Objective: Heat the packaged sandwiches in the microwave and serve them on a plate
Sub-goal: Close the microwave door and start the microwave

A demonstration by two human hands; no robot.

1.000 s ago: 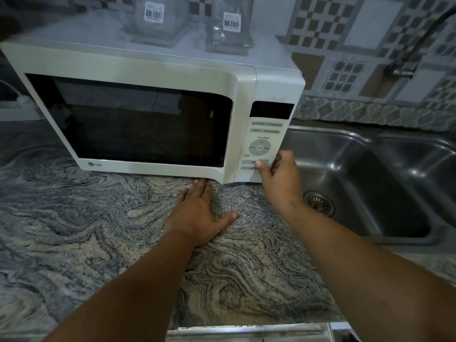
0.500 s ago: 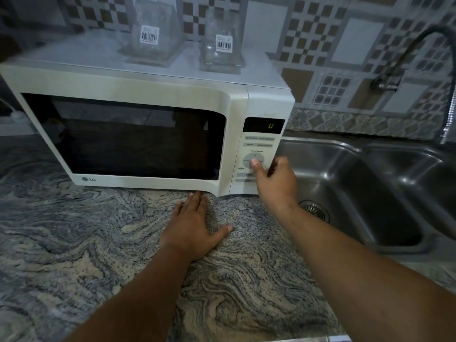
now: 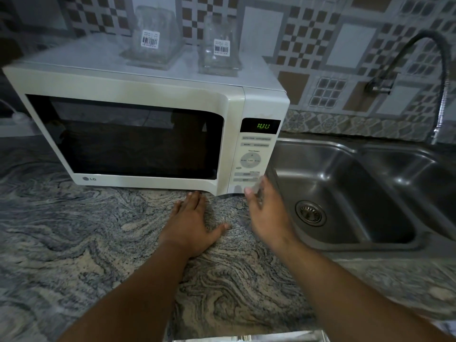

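A white microwave [image 3: 138, 92] stands on the marbled counter with its dark door closed. Green digits glow on its display [image 3: 263, 125], above the control panel [image 3: 250, 160]. My right hand [image 3: 267, 213] hovers just below the panel's lowest buttons, fingers loosely extended and blurred, holding nothing. Flat on the counter in front of the microwave's lower edge rests my left hand [image 3: 191, 225], palm down with fingers straight. I cannot see inside the microwave through the dark door. No sandwiches or plate are in view.
Two clear glass containers [image 3: 153, 38] with barcode labels stand on the microwave's top. A steel double sink [image 3: 345, 193] with a curved tap [image 3: 424, 70] lies to the right. A shiny edge [image 3: 246, 338] shows at the bottom of the frame.
My right hand dropped from the round dial to below the lowest buttons. The display went from dark to one digit, then to several green digits. My left hand stayed flat.
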